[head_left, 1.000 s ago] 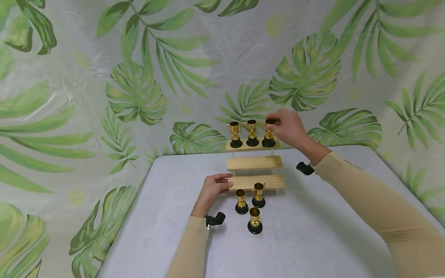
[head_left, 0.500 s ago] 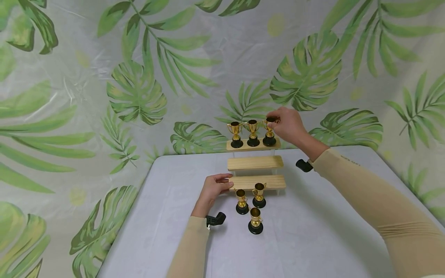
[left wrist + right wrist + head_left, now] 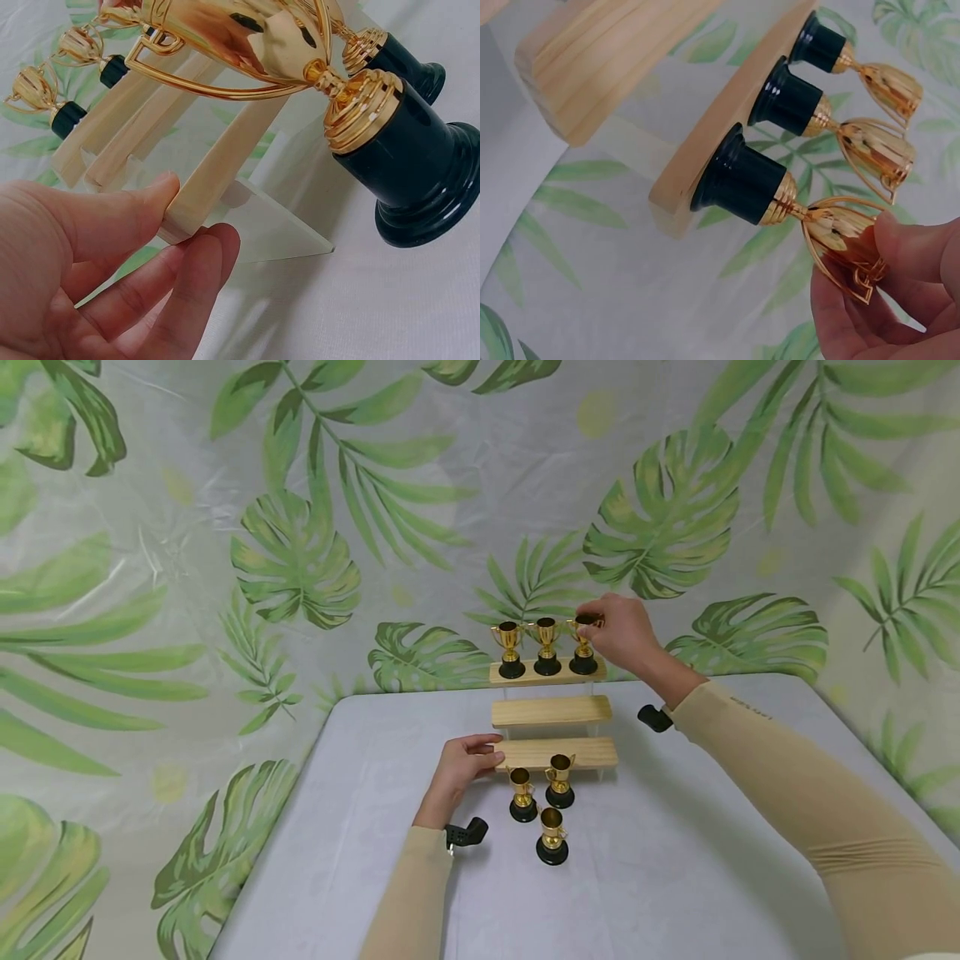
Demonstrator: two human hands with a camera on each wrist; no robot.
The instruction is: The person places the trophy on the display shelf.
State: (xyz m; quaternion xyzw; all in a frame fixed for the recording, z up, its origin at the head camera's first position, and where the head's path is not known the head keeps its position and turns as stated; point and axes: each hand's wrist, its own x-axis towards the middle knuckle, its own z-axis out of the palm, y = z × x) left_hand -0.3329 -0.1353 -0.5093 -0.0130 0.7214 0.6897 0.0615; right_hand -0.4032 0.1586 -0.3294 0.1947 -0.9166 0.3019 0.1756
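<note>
A three-tier wooden stand (image 3: 552, 712) has clear supports. My left hand (image 3: 459, 772) grips the left end of its lowest board (image 3: 217, 169), thumb on one side and fingers on the other. On the top board, my right hand (image 3: 621, 628) pinches the cup of the rightmost gold trophy (image 3: 742, 180), whose black base rests on the wood. To its left stand a middle trophy (image 3: 547, 647) and a left trophy (image 3: 511, 650), both upright. In front of the stand, three more trophies are upright on the table: one left (image 3: 522, 795), one right (image 3: 559, 781), one nearer (image 3: 552, 837).
A white cloth covers the table (image 3: 675, 860). Behind it hangs a leaf-patterned curtain (image 3: 420, 510), close to the stand's back. The middle board (image 3: 551, 712) bears no trophy. Black wrist devices (image 3: 467, 832) sit on both wrists.
Almost nothing differs. The view has shifted very slightly and the right forearm has drawn in a little; both hands keep their holds on the board and the rightmost trophy.
</note>
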